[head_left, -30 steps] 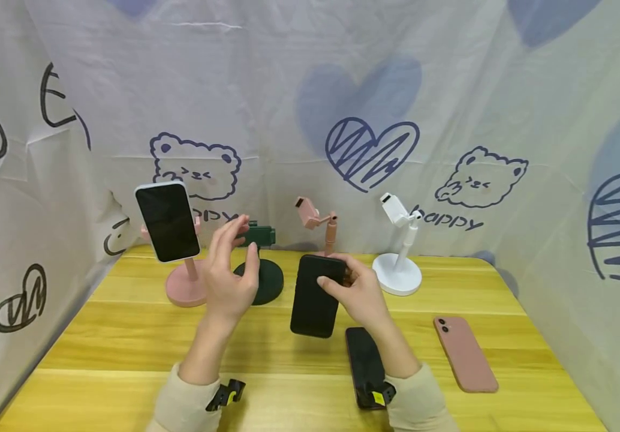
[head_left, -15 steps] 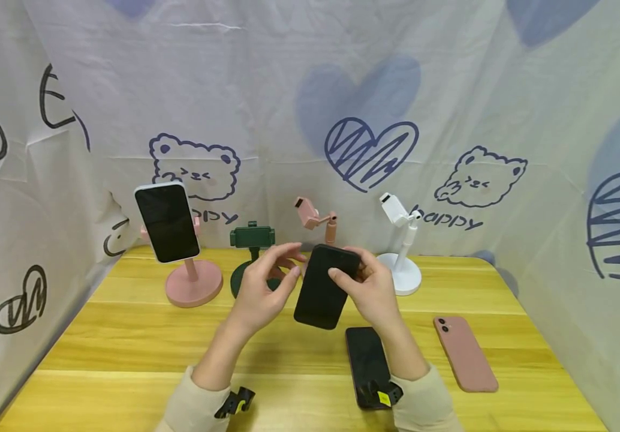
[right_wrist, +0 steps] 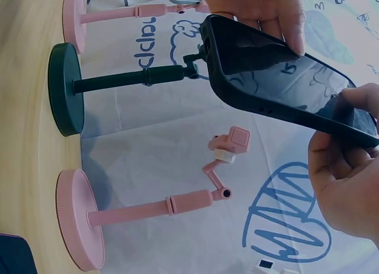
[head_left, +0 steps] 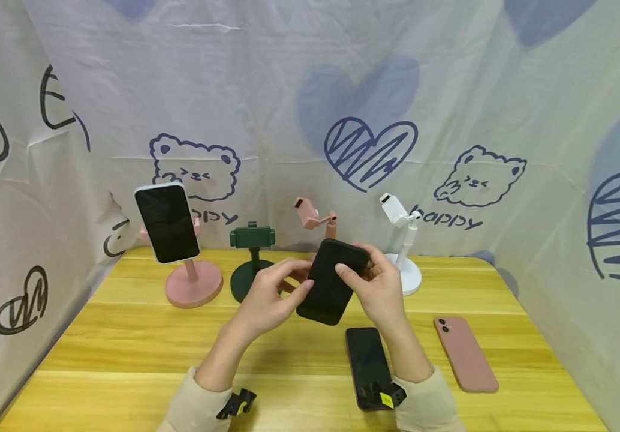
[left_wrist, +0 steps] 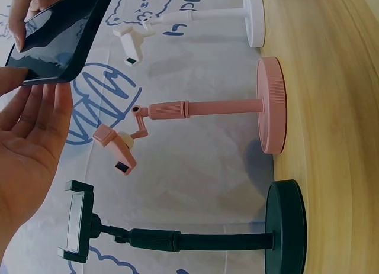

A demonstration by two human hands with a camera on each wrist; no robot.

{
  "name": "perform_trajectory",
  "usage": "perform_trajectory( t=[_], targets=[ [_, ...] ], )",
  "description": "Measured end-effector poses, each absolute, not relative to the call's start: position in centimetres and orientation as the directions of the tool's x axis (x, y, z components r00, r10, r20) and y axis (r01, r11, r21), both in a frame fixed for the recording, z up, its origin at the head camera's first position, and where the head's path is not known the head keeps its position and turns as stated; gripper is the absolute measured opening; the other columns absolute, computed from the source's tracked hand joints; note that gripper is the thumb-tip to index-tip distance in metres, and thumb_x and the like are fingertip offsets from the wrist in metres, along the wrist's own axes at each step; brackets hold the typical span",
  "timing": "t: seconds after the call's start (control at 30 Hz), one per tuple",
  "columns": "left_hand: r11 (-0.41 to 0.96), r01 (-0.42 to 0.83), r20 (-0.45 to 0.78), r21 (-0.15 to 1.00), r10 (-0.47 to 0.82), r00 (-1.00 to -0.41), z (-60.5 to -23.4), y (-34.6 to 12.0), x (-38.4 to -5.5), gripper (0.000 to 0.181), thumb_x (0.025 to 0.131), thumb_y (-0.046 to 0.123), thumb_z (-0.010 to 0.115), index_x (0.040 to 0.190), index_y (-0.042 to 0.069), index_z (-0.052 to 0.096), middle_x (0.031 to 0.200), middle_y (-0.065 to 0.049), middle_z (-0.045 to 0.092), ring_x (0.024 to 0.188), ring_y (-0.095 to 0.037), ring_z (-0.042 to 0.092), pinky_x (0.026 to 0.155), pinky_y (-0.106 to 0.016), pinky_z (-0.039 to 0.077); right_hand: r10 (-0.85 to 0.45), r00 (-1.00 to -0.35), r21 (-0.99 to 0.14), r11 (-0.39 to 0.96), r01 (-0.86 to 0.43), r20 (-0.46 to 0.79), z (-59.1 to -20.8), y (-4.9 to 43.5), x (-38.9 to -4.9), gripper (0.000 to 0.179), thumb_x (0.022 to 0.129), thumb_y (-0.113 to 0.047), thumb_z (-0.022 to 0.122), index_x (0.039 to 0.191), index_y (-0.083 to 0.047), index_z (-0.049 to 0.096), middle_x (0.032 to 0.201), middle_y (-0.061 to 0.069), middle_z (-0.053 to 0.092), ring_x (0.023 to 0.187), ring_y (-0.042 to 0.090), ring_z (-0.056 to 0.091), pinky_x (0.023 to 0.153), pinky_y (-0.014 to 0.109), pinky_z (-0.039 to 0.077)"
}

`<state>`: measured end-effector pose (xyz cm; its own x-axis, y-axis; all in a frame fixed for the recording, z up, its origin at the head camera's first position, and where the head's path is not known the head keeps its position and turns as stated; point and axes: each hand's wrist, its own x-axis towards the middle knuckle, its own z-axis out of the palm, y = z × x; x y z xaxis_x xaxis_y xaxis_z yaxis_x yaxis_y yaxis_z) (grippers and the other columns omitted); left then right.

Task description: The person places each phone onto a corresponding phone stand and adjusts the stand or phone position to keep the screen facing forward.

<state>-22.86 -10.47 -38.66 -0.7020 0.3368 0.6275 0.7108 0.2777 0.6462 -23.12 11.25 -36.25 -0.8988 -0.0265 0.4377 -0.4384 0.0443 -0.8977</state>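
Note:
A black smartphone (head_left: 333,282) is held tilted above the table, its dark screen facing up toward me. My right hand (head_left: 377,288) grips its upper right side, with the thumb on the screen and the fingers behind. On the phone's lower left edge, my left hand (head_left: 272,297) pinches it between thumb and fingers; the left wrist view shows the left fingers (left_wrist: 44,111) under the case. Behind the phone stands a pink phone stand (left_wrist: 225,107), its base hidden in the head view. To its left is a green phone stand (head_left: 253,237) with its clamp unoccupied.
At the far left, a pink stand (head_left: 193,283) bears a white-edged phone (head_left: 168,222). A white stand (head_left: 404,273) stands back right. On the wooden table (head_left: 126,354) lie a dark phone (head_left: 366,360) and a pink phone (head_left: 466,354). A printed cloth (head_left: 277,90) hangs behind.
My left hand has come from in front of the green stand to the right and now pinches the black smartphone. The phone has risen slightly, moved right and tilted more, carried by my right hand.

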Motion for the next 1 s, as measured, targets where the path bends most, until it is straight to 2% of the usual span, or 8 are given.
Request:
perform_trajectory(
  t=[0.17,0.4,0.67,0.87,1.0],
  targets=[
    [0.276,0.713,0.628,0.644,0.341,-0.699,-38.6,-10.6,-22.7,0.026,0.098,0.004,0.071,0.123,0.005,0.07,0.116,-0.009,0.072,0.097,-0.021,0.07,0.072,-0.029,0.063,-0.033,-0.896,-0.896,0.034,-0.444,0.443,-36.3,11.2,-23.0,0.037,0.091,0.005,0.074,0.127,0.008,0.063,0.111,0.025,0.071,0.094,0.014,0.07,0.082,0.024,0.06],
    [0.241,0.748,0.685,0.618,0.302,-0.663,-38.7,-10.4,-22.7,0.025,0.096,0.001,0.073,0.121,0.004,0.071,0.112,-0.01,0.073,0.096,-0.021,0.071,0.07,-0.032,0.064,-0.041,-0.887,-0.888,-0.005,-0.459,0.459,-36.7,11.1,-22.9,0.036,0.092,0.003,0.072,0.127,0.005,0.063,0.11,0.01,0.074,0.096,0.016,0.07,0.083,0.025,0.06],
    [0.262,0.777,0.75,0.573,0.213,-0.626,-38.8,-10.9,-23.0,0.028,0.093,-0.004,0.073,0.12,0.003,0.071,0.11,-0.011,0.073,0.094,-0.023,0.071,0.068,-0.027,0.063,-0.095,-0.897,-0.9,0.01,-0.435,0.433,-37.4,10.8,-23.2,0.037,0.093,0.002,0.072,0.129,0.007,0.065,0.115,0.021,0.071,0.098,0.014,0.069,0.086,0.024,0.059],
    [0.284,0.775,0.767,0.565,0.165,-0.62,-38.6,-11.5,-23.0,0.027,0.093,-0.004,0.074,0.12,0.002,0.072,0.108,-0.011,0.073,0.094,-0.025,0.071,0.067,-0.029,0.064,-0.183,-0.89,-0.898,0.065,-0.435,0.418,-37.7,10.6,-23.6,0.038,0.094,0.0,0.073,0.13,0.006,0.066,0.114,0.022,0.07,0.095,0.017,0.067,0.081,0.023,0.059],
    [0.297,0.755,0.753,0.585,0.146,-0.641,-38.5,-11.8,-22.9,0.027,0.094,-0.003,0.073,0.121,0.001,0.072,0.111,-0.012,0.073,0.096,-0.025,0.071,0.07,-0.029,0.064,-0.22,-0.882,-0.896,0.065,-0.439,0.416,-37.8,10.3,-23.5,0.036,0.094,-0.001,0.074,0.129,0.005,0.066,0.112,0.022,0.07,0.092,0.017,0.067,0.078,0.024,0.06]
  ],
)
